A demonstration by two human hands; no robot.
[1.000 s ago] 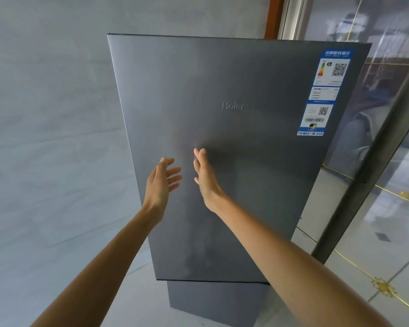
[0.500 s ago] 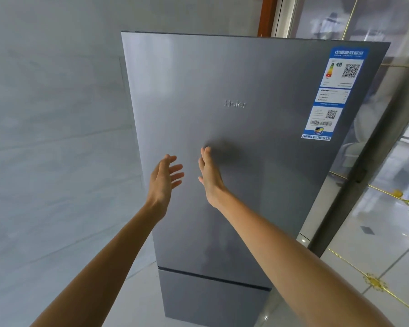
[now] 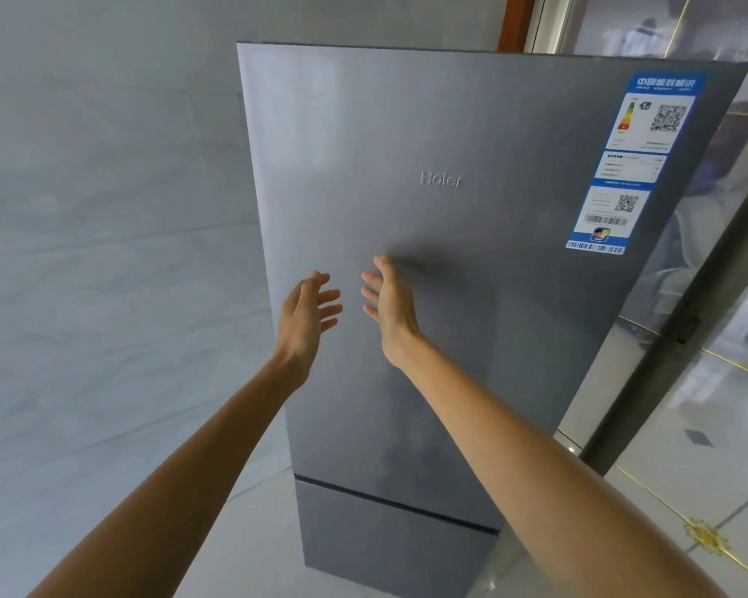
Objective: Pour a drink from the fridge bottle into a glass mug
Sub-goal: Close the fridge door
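Note:
A tall grey fridge (image 3: 471, 135) stands in front of me with both doors closed, a brand name in the middle of the upper door. My left hand (image 3: 305, 312) and my right hand (image 3: 391, 302) are raised side by side before the upper door, palms facing each other, fingers spread, holding nothing. The right hand's fingertips are close to the door and cast a shadow on it; contact is unclear. The lower door (image 3: 376, 541) begins under a dark seam. No bottle or mug is in view.
A blue and white energy label (image 3: 627, 166) sits on the door's upper right. A pale grey wall (image 3: 104, 252) runs along the left. Glossy floor tiles with gold lines (image 3: 687, 489) and a dark frame (image 3: 666, 360) lie to the right.
The view has shifted so the fridge sits further right and more of the lower door shows. Both hands stay raised before the door, roughly the same distance apart.

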